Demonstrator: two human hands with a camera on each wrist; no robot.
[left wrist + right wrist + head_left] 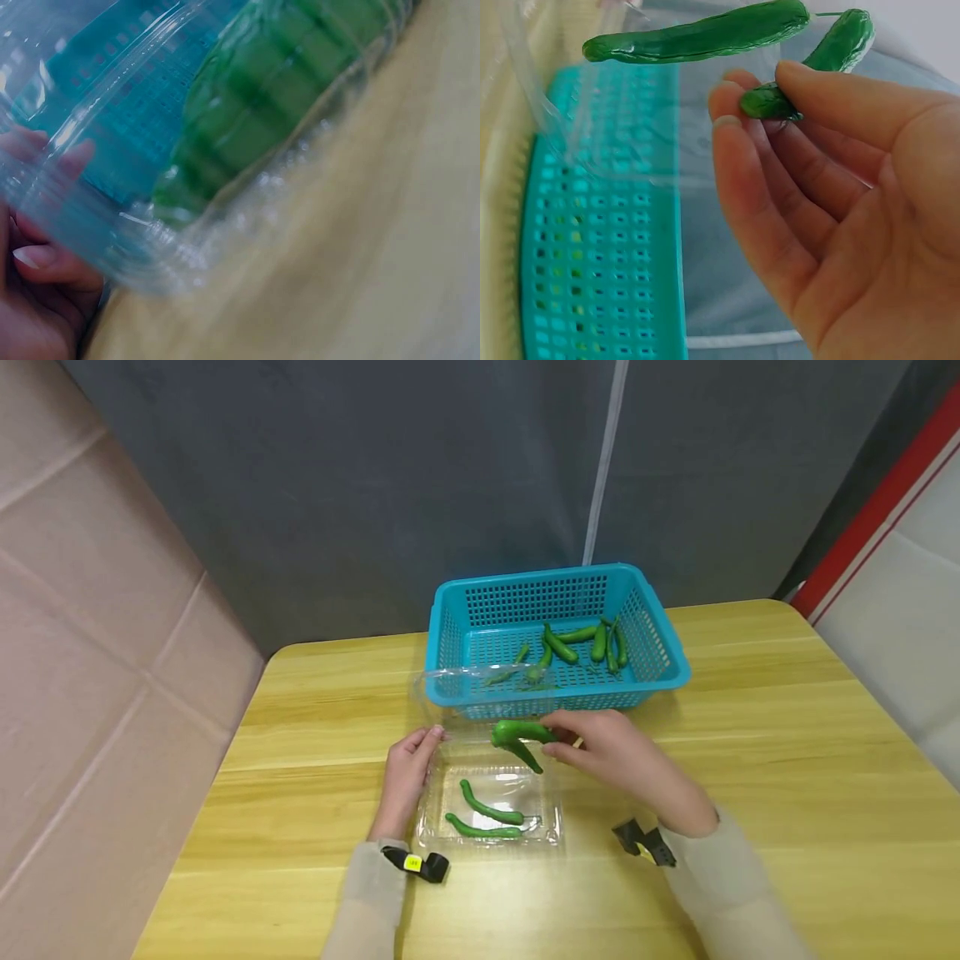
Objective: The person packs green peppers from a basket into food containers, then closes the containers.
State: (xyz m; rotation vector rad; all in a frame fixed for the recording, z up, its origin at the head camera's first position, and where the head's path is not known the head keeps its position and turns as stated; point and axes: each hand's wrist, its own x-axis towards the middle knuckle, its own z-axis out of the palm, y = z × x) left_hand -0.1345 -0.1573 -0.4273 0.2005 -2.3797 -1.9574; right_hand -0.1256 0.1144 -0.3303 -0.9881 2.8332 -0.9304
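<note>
My right hand (611, 747) pinches the end of a green pepper (522, 730) between thumb and fingertips, above a clear plastic clamshell box (556, 814). A second green pepper (705, 34) hangs beside the pinched one, their stem ends together. Inside the box's base lie two curved green peppers (491, 812), roughly parallel. My left hand (405, 772) grips the box's left edge near the hinge, thumb on top. The raised lid (435, 697) leans back toward a blue basket (558, 700) and overlaps its front in the head view.
Several more green peppers (598, 643) lie in the basket, mostly toward its right side. The wooden table (780, 760) ends at a grey curtain (360, 510) behind the basket. A pale padded wall (90, 610) stands along the left.
</note>
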